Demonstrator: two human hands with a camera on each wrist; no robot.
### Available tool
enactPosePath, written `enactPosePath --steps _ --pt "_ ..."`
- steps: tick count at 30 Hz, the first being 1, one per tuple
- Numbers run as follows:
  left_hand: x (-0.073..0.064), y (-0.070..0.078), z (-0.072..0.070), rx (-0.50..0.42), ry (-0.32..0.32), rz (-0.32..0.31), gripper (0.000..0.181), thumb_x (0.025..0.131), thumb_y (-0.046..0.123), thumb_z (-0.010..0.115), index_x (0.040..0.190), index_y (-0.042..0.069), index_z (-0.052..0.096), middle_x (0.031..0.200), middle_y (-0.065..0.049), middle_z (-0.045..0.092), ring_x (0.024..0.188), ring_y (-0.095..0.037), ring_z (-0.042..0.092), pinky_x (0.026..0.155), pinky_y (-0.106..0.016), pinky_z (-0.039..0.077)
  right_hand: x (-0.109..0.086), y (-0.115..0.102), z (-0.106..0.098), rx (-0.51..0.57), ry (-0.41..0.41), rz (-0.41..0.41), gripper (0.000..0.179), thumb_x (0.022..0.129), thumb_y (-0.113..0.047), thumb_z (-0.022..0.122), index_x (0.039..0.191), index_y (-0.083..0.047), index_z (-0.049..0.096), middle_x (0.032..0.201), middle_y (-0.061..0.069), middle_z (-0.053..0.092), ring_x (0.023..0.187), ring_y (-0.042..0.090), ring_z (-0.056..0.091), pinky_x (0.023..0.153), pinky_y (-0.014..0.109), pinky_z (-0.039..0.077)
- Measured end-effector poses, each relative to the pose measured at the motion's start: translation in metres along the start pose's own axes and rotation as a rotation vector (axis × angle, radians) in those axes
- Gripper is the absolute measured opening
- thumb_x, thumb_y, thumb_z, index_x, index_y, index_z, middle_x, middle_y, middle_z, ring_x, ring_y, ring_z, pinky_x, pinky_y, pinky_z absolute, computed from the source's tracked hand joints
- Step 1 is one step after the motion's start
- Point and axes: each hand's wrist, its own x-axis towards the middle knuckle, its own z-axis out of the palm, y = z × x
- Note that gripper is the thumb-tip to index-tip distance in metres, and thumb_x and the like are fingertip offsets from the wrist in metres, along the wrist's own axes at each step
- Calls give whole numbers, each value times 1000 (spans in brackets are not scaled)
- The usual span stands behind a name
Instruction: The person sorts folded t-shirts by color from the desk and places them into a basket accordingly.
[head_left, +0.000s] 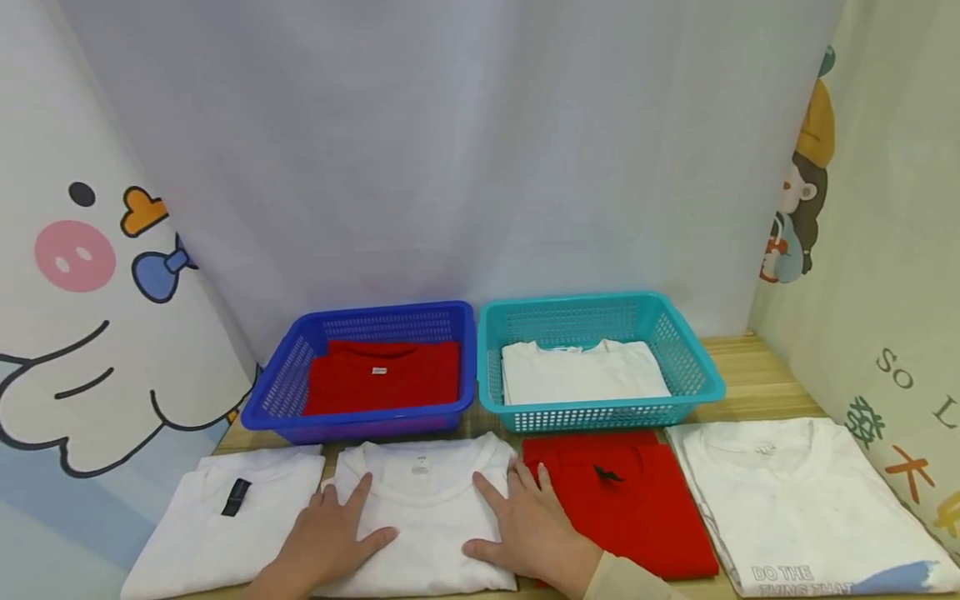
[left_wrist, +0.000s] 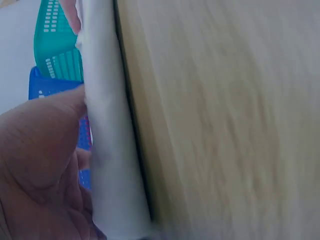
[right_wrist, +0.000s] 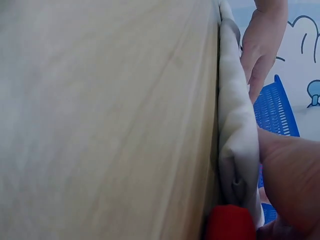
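Both hands lie with spread fingers on a folded white T-shirt (head_left: 427,533) at the table's front. The left hand (head_left: 330,533) rests on its left side, fingertips near the collar. On its right side lies the right hand (head_left: 532,525), whose outer fingers reach the edge of a folded red T-shirt (head_left: 637,508). In the left wrist view the left hand (left_wrist: 40,160) is beside the shirt's thick folded edge (left_wrist: 110,130). The right wrist view shows the right hand (right_wrist: 295,180) over the same shirt's front fold (right_wrist: 235,125).
Behind stand a blue basket (head_left: 360,421) holding a red shirt (head_left: 405,383) and a teal basket (head_left: 600,414) holding a white shirt (head_left: 585,379). A folded white T-shirt with a black label (head_left: 195,542) lies at left, a printed white T-shirt (head_left: 810,508) at right. Curtains (head_left: 480,167) enclose the table.
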Motion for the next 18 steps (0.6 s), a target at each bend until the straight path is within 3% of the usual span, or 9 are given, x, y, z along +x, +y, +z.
enactPosePath --steps 4,9,14,18 --pt "-1 6 -2 -99 -25 -45 94 78 70 61 140 1 46 128 -36 48 118 -58 41 92 -68 37 -2 -1 2 135 39 3 88 75 -65 67 147 -23 41 148 24 33 135 42 30 109 58 26" --pt "-1 6 -3 -225 -18 -114 95 71 61 74 137 -2 47 130 -35 46 117 -53 45 91 -66 40 -1 -3 6 380 112 -9 82 72 -45 80 141 -17 48 142 27 38 125 43 43 95 59 44" --pt "0 -5 -7 -366 -3 -151 89 67 46 84 137 2 49 124 -32 49 112 -46 50 89 -62 44 3 0 5 624 152 -11 71 70 -23 84 134 -15 54 131 19 52 114 38 52 91 58 46" --pt "1 -13 -10 -533 -48 -195 83 70 40 84 138 6 49 134 -30 47 123 -50 42 96 -67 34 5 0 2 818 119 66 66 71 -18 84 131 -17 58 128 14 56 113 36 51 91 62 43"
